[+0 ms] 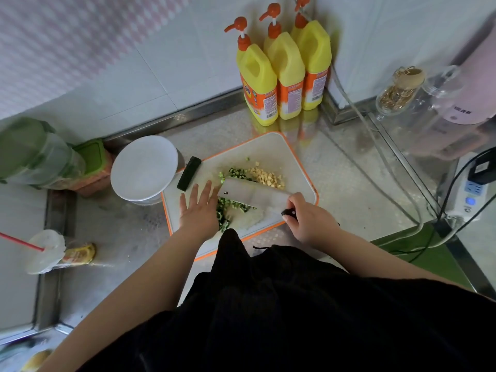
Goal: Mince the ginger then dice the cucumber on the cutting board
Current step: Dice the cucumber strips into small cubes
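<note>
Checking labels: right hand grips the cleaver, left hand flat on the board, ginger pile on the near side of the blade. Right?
One thing is off. In the head view the ginger pile lies on the far side of the cleaver, not the near side. The right hand does grip the handle, and the left hand lies flat on the cutting board.

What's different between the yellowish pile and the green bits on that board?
The ginger pile is pale yellow; the cucumber dice are green with dark skin. The ginger sits together beyond the knife; the cucumber lies scattered on both sides of it. Both are small pieces on the cutting board.
</note>
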A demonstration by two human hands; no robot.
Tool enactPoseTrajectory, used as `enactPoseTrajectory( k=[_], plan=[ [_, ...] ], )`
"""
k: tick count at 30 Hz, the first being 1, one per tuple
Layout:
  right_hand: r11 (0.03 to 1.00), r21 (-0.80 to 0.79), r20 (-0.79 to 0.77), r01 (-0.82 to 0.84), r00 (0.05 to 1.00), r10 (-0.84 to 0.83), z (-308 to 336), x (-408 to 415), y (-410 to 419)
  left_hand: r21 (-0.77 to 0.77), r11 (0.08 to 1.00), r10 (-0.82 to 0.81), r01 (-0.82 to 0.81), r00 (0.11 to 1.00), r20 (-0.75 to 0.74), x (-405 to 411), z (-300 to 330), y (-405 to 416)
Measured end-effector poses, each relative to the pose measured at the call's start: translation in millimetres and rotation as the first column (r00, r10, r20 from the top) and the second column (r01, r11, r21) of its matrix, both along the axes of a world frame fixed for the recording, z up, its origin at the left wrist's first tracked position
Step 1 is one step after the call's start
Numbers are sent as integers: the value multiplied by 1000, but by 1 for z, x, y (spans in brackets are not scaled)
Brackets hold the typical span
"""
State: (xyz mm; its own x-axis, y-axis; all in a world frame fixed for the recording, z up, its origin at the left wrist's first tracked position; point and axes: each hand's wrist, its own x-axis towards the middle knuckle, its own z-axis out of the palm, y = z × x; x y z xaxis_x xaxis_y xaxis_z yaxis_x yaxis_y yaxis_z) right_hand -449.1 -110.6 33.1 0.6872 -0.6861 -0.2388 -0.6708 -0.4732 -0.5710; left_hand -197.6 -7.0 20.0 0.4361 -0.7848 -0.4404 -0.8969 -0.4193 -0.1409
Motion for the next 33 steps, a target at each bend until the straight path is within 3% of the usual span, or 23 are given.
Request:
enactPoseTrajectory(
  k=[4, 8, 12, 14, 17, 20, 23, 28, 33],
  plan=[
    [984, 158, 66, 86, 993, -97, 3, 5, 1, -165, 984, 43, -62, 992, -116, -4, 9, -2],
    [938, 315, 99, 145, 978, -185, 6, 16, -2, -407, 887, 127, -218, 963, -239, -5, 21, -1],
    [935, 322, 90, 151, 978, -189, 6, 36, -7, -407, 833, 202, -375, 890, -408, 0, 20, 10],
    [936, 331, 63, 117, 987, -146, 6, 51, -9, -413, 787, 249, -459, 848, -468, 4, 22, 17],
    [959, 282, -4, -34, 999, 36, 8, 80, -4, -496, 629, 331, -599, 784, -526, 16, 24, 36],
    [956, 191, -151, -224, 955, 255, 5, 111, 18, -570, 501, 413, -652, 758, -505, 27, 24, 57],
    [930, 179, -229, -321, 906, 356, 0, 131, 43, -615, 407, 438, -676, 735, -518, 36, 21, 68],
    [908, 264, -248, -326, 887, 390, -14, 142, 54, -619, 379, 457, -688, 721, -521, 42, 12, 77],
    [943, 288, -258, -164, 936, 241, -18, 146, 53, -590, 390, 449, -707, 706, -549, 40, 4, 77]
  ],
)
